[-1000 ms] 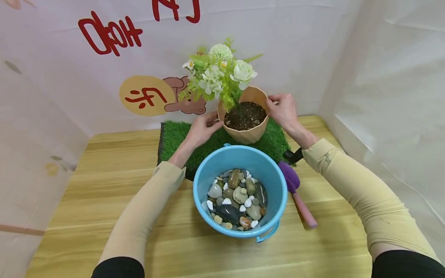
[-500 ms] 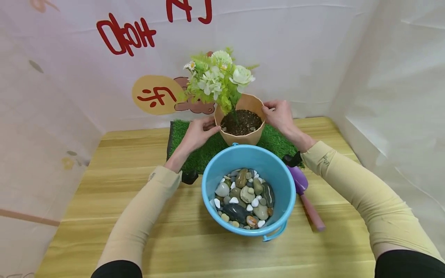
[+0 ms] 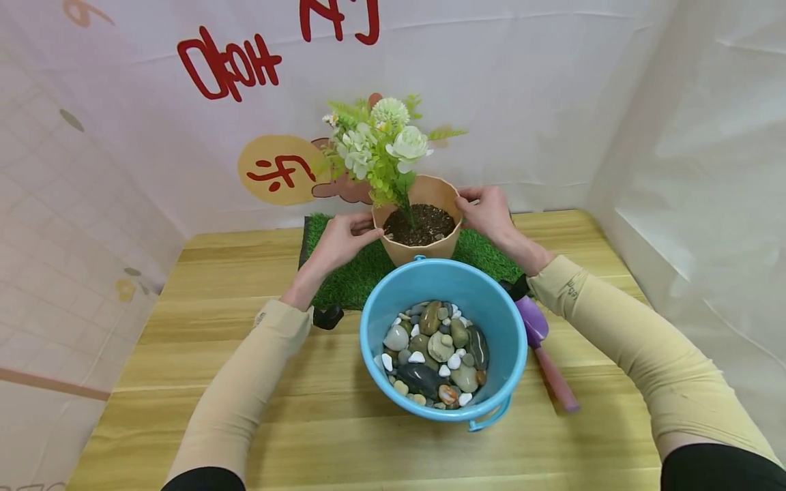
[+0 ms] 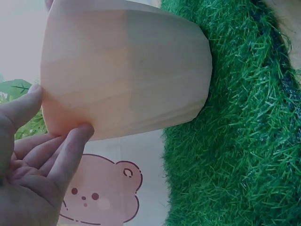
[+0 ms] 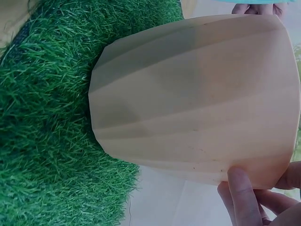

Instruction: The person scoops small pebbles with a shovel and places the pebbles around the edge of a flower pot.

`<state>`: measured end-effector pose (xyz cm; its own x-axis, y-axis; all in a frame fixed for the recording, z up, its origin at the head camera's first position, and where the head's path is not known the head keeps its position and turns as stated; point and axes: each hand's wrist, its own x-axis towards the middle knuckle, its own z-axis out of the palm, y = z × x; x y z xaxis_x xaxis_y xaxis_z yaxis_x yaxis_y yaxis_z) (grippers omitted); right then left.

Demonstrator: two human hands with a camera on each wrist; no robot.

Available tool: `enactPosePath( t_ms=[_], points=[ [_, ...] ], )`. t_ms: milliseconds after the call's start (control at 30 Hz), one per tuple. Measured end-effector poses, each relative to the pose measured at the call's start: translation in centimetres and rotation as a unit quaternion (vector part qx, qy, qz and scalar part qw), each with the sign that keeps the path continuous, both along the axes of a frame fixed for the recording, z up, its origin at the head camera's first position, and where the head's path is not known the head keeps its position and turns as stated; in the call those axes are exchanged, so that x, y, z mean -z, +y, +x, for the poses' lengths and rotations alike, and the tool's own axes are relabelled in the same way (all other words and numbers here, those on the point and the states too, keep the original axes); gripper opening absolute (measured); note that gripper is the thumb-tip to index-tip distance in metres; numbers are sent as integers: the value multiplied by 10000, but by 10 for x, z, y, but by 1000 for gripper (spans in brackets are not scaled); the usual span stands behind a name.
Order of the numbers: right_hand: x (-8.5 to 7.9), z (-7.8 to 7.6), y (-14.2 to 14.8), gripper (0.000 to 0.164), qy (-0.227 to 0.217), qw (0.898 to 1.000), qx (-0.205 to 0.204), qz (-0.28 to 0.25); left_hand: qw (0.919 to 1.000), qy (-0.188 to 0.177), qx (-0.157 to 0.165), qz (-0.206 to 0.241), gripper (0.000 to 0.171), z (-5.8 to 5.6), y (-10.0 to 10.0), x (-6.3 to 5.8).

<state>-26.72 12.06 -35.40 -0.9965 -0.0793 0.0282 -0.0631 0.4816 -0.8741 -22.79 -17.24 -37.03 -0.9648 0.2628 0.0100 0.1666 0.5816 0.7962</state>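
Observation:
A peach faceted flower pot stands on a green artificial grass mat at the back of the table. Dark soil lies inside it. From the soil rises a bunch of pale flowers with light green leaves, leaning left. My left hand grips the pot's left rim, thumb at the edge and fingers on the outer wall, as the left wrist view shows. On the opposite side my right hand pinches the rim, with fingertips on the outside wall.
In front of the pot stands a light blue bucket holding pebbles of several colours. To its right lies a purple trowel with a pink handle. A printed white cloth hangs close behind the mat.
Both hands have moved the pot left and slightly nearer over the mat. The flowers have shifted left with it. The head view has also swung a little to the left.

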Motion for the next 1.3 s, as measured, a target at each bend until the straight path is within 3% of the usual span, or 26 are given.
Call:
enactPosePath(
  t_ms=[267,600,833,1100,1300],
  points=[
    [5,1,-2,38,40,9998,-92,183,9999,-1,-146,6,54,6,-3,1],
    [4,-1,-4,41,-369,9988,-275,-180,9986,-142,-499,123,58,16,-4,0],
    [14,-3,1,43,-331,9986,-349,-223,9928,-355,-717,891,54,8,0,10],
    [34,-3,10,42,559,9963,-574,306,9789,-572,-911,1736,56,1,8,29],
    [38,-7,11,42,677,9961,-425,377,9722,-469,-1003,2062,55,-1,11,34]
  ],
)
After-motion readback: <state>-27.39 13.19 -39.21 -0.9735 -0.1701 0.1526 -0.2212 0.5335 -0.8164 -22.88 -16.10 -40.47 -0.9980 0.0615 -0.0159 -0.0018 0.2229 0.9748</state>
